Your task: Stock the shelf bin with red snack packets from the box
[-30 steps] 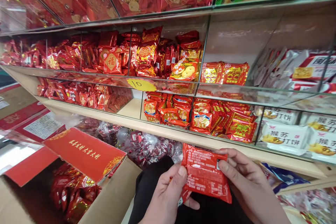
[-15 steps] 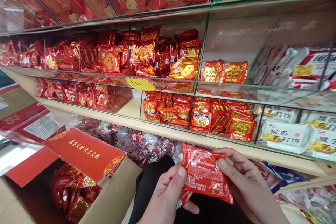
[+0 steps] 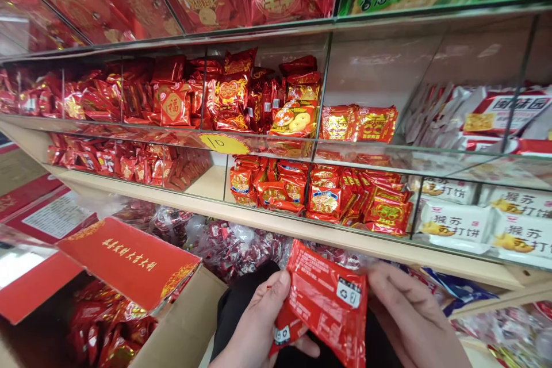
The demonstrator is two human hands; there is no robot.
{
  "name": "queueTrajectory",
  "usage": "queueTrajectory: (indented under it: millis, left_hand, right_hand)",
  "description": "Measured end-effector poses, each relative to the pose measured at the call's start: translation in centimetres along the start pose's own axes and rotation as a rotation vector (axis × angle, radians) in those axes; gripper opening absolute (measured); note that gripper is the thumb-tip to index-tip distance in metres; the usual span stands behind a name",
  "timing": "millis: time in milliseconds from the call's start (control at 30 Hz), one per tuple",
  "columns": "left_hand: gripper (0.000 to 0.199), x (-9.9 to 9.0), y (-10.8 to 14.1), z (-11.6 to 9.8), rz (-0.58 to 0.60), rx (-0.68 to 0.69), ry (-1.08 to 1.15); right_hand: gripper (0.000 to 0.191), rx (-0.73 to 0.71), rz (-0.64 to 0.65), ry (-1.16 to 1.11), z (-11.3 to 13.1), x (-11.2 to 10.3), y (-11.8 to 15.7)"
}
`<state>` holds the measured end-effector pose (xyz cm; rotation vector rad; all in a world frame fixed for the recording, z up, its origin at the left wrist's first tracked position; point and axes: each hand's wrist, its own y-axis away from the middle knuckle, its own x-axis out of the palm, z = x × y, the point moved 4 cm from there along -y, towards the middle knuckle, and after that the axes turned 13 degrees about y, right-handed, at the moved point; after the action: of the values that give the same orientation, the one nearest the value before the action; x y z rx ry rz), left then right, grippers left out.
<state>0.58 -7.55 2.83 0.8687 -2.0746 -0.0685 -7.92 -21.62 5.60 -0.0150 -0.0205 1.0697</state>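
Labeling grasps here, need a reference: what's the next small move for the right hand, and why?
I'd probably have the right hand pinch the front red packet by its right edge. The left hand grips only its left side, with a second red packet under it. The right fingers are already beside that edge; contact is too blurred to tell.

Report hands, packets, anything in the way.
Left hand pinching red packet, second packet beneath. Right hand at its right edge, grip unclear. Shelf edge beyond, not blocking.
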Motion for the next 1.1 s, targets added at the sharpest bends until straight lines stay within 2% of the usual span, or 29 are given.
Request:
queueTrajectory:
  millis: [100, 167, 233, 333, 467, 600, 700, 800, 1000, 1100]
  left_hand:
    - [0.043, 0.6, 0.1, 1.5, 0.149, -0.303, 0.183]
    - [0.038, 1.2, 0.2, 2.2, 0.241, -0.365, 0.273]
    - [0.027, 1.4, -0.1, 2.8, 0.266, -0.308, 0.296]
    - [0.022, 1.0, -0.4, 3.7, 0.259, -0.255, 0.271]
    - [0.022, -0.6, -0.5, 3.9, 0.17, -0.233, 0.011]
    - [0.039, -1.6, 0.2, 1.9, 0.057, -0.099, -0.203]
    - [0.048, -1.0, 0.8, 0.2, 0.027, -0.008, -0.197]
    - [0.048, -0.1, 1.1, -0.7, 0.031, 0.032, -0.21]
    - [0.044, 0.4, 1.0, -0.6, 0.044, 0.031, -0.185]
    - [0.045, 0.6, 1.1, -0.7, 0.066, 0.036, -0.2]
  right_hand:
    - [0.021, -0.06, 0.054, 0.109, 1.1, 0.2, 0.0]
    - [0.037, -0.083, 0.144, 0.221, 1.7, 0.8, -0.5]
    - [0.041, -0.092, 0.285, 0.285, 2.0, 1.7, -1.1]
    - [0.026, -0.081, 0.42, 0.298, 2.1, 2.6, -1.9]
    - [0.028, -0.081, 0.384, 0.385, 2.6, 2.5, -2.6]
    - [0.029, -0.117, 0.362, 0.514, 3.5, 1.9, -2.6]
    - [0.029, -0.136, 0.372, 0.554, 3.7, 1.7, -2.5]
    - [0.031, -0.13, 0.358, 0.518, 3.5, 1.6, -2.3]
    - [0.03, -0.041, 0.384, 0.384, 2.8, 1.7, -1.8]
    - [0.029, 0.015, 0.353, 0.319, 2.6, 1.6, -1.7]
